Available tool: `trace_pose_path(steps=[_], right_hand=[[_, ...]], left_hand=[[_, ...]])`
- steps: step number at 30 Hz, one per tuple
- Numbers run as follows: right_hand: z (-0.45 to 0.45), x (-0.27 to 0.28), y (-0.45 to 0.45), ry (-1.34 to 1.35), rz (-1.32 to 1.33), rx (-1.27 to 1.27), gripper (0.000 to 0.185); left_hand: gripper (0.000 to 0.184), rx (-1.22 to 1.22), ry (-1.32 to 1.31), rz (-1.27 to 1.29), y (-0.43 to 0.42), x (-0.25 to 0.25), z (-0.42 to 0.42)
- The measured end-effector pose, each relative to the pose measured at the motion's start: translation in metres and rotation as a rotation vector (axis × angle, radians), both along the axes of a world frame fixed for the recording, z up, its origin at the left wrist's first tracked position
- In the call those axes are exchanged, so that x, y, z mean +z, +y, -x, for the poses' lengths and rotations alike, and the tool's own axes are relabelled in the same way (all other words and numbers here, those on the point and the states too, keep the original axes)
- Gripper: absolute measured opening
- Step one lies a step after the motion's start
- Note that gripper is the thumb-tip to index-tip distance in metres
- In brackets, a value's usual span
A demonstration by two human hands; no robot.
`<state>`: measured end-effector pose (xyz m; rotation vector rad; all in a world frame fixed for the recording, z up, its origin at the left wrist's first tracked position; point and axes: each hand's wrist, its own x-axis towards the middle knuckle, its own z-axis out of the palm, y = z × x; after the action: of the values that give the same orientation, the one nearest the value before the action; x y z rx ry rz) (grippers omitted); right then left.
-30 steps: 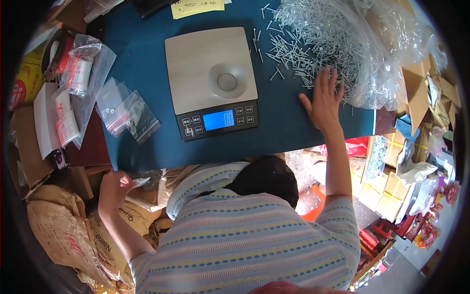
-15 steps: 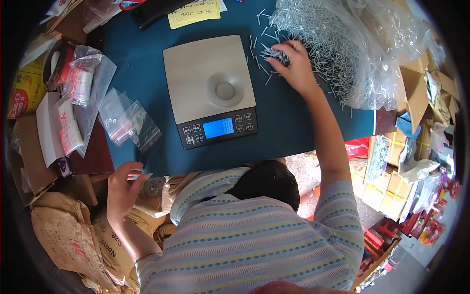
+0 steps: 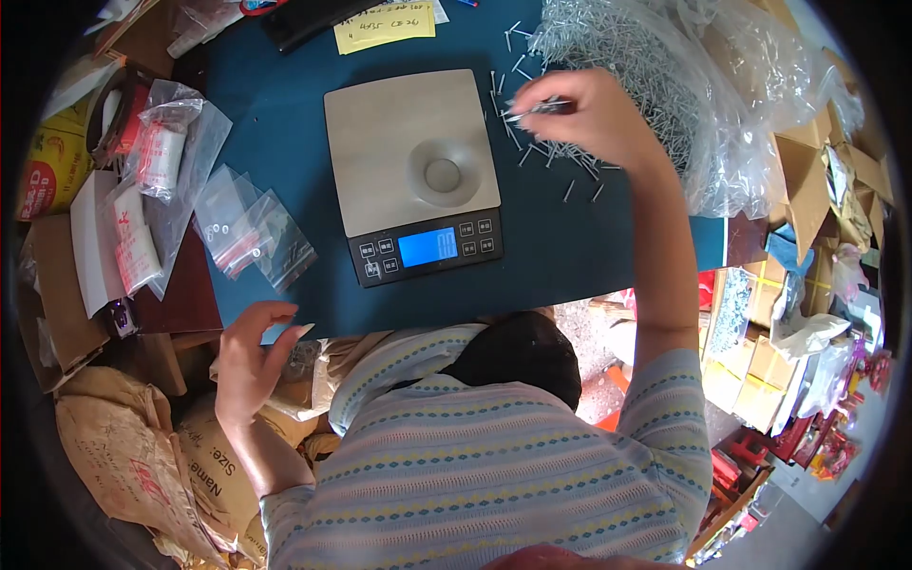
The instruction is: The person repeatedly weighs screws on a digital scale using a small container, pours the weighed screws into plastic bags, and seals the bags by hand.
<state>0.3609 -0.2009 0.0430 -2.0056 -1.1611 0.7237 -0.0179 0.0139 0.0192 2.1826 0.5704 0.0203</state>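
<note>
My right hand is closed on a small bunch of silver screws, held just above the tabletop. Around and below it lie loose screws, beside a large screw pile spilling from a clear plastic bag. Left of that hand is a digital scale with a bare metal plate, a round dish-like hollow and a lit blue display. At the table's front edge, my left hand hangs with thumb and fingers apart, holding nothing. Nearest to it are small zip bags with little white rings.
White-and-red wrapped rolls in clear plastic sit at the left. A yellow note and a black case lie at the back. Cardboard boxes stand on the right; brown paper sacks are below left.
My right hand has lifted slightly and moved right, with screws pinched in its fingers. A few loose screws now show on the table below it. My left hand has barely shifted.
</note>
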Motion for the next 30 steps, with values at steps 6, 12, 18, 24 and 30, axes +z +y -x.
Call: trace_pose_path(steps=[6, 12, 18, 24, 30], right_hand=[[0.064, -0.006, 0.044, -0.146, -0.049, 0.285, 0.017], [0.054, 0.013, 0.011, -0.16, -0.199, -0.065, 0.016], [0.004, -0.036, -0.059, -0.52, 0.085, -0.323, 0.035], [0.0, -0.076, -0.066, -0.62, 0.024, -0.263, 0.046], [0.008, -0.077, -0.058, -0.415, -0.047, -0.348, 0.024]], left_hand=[[0.022, -0.057, -0.055, 0.019, -0.015, 0.006, -0.023], [0.024, -0.064, -0.158, -0.339, -0.015, -0.015, -0.031], [0.031, 0.01, -0.158, -0.495, -0.013, -0.053, -0.034], [0.026, 0.199, -0.197, -0.248, -0.023, -0.052, -0.042], [0.02, 0.166, -0.233, -0.355, -0.021, -0.046, -0.039]])
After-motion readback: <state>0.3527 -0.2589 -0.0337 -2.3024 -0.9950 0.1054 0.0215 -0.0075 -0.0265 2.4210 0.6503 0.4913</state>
